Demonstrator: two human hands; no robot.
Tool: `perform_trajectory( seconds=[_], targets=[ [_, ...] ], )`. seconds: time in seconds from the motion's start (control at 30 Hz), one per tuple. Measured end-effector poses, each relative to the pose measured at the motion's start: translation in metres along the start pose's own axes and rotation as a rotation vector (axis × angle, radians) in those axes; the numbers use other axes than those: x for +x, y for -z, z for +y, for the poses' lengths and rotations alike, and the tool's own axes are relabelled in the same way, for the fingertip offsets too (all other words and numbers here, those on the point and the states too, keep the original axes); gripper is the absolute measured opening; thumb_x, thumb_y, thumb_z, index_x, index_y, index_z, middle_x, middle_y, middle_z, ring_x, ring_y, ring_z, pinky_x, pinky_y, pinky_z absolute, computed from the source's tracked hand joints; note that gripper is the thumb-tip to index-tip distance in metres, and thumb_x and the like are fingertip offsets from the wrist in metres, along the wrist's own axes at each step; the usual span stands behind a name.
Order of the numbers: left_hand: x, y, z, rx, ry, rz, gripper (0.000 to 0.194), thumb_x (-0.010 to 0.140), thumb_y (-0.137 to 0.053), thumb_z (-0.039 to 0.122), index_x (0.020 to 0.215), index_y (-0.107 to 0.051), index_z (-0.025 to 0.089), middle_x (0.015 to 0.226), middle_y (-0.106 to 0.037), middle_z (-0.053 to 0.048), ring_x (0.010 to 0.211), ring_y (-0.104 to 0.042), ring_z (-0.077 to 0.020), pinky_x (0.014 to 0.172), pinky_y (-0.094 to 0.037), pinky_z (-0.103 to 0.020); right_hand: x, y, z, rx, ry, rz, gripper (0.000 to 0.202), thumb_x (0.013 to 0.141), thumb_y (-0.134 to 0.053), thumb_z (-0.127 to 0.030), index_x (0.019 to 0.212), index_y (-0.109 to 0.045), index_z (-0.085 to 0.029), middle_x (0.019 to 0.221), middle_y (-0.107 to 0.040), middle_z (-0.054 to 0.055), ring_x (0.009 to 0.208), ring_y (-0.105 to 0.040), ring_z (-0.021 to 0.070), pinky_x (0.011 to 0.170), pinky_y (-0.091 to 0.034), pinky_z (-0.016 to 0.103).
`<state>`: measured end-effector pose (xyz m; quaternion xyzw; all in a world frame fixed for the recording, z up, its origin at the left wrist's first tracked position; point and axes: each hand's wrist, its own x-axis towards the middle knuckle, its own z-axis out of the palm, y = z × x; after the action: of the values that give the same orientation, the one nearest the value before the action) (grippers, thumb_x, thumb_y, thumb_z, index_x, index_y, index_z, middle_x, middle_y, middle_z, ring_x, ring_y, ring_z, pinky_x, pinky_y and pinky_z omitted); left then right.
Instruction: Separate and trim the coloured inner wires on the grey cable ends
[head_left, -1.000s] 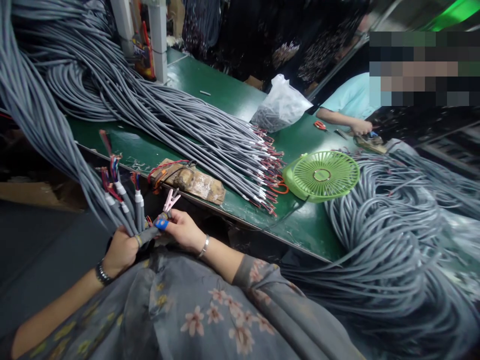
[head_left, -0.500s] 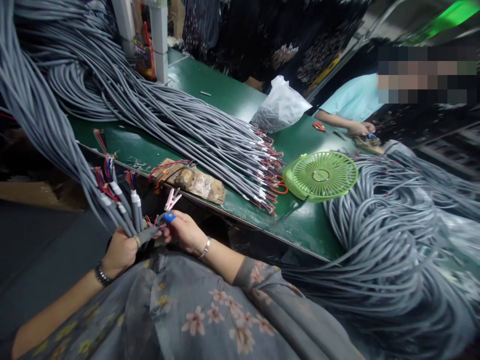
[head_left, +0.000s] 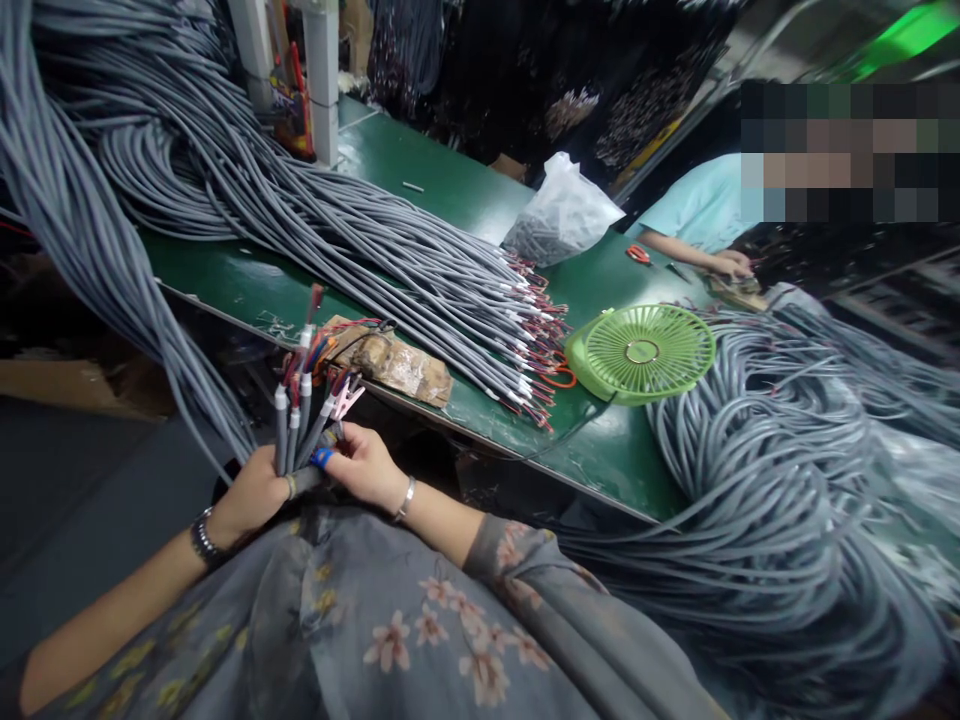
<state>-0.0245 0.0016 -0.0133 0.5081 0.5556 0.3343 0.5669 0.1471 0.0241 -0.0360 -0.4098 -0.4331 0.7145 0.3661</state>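
Note:
Several grey cables [head_left: 293, 440] stand up from my left hand [head_left: 259, 492], which is closed around them. Their white-banded ends show stripped coloured wires pointing up toward the bench edge. My right hand [head_left: 367, 468], with blue tape on the thumb, is closed at the right side of this bunch; its fingertips seem to pinch a cable end, partly hidden. A pink clothespin [head_left: 346, 400] sits just above the right hand, by a taped cardboard block [head_left: 401, 365] on the bench edge. Behind my left hand, the cables run up to a thick hanging bundle [head_left: 150, 300].
On the green bench [head_left: 450, 190] lies a long row of grey cables [head_left: 390, 250] with bare wire ends. A green fan [head_left: 641, 350], a plastic bag [head_left: 562, 215] and orange-handled scissors [head_left: 637, 254] stand beyond. Coiled cables [head_left: 787, 480] fill the right. A co-worker [head_left: 701, 205] works across the bench.
The cable ends in my left hand have swung right and now stand more upright, close to my right hand. My right hand has shifted slightly left.

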Motion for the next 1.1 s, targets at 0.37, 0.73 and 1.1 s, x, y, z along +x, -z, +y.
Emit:
perform_trajectory(
  seconds=[0.37, 0.73, 1.1],
  targets=[
    [0.000, -0.002, -0.020, -0.226, -0.024, 0.203, 0.035, 0.056, -0.101, 0.050, 0.057, -0.079, 0.024, 0.064, -0.081, -0.004, 0.064, -0.073, -0.0245, 0.069, -0.064, -0.037, 0.001, 0.005, 0.006, 0.052, -0.114, 0.051, 0.059, 0.069, -0.104, -0.066, 0.080, -0.064, -0.023, 0.064, -0.071, -0.005, 0.058, -0.060, 0.0118, 0.059, -0.046, 0.024],
    [0.000, -0.008, -0.007, -0.326, 0.010, 0.304, 0.033, 0.047, -0.103, 0.042, 0.058, -0.078, 0.024, 0.062, -0.081, -0.002, 0.062, -0.078, -0.0254, 0.069, -0.068, -0.038, 0.002, 0.009, 0.009, 0.113, -0.099, 0.056, 0.063, 0.060, -0.107, -0.064, 0.074, -0.061, -0.023, 0.059, -0.062, -0.008, 0.055, -0.048, 0.0091, 0.058, -0.041, 0.024],
    [0.004, -0.005, 0.028, -0.421, 0.117, 0.073, 0.037, 0.041, -0.110, 0.032, 0.054, -0.078, 0.020, 0.052, -0.074, -0.001, 0.048, -0.069, -0.0160, 0.052, -0.059, -0.025, 0.024, 0.035, -0.010, 0.215, -0.120, 0.036, 0.065, 0.088, -0.084, -0.084, 0.082, -0.071, -0.021, 0.074, -0.069, 0.000, 0.062, -0.054, 0.0116, 0.059, -0.049, 0.024]
  ],
)
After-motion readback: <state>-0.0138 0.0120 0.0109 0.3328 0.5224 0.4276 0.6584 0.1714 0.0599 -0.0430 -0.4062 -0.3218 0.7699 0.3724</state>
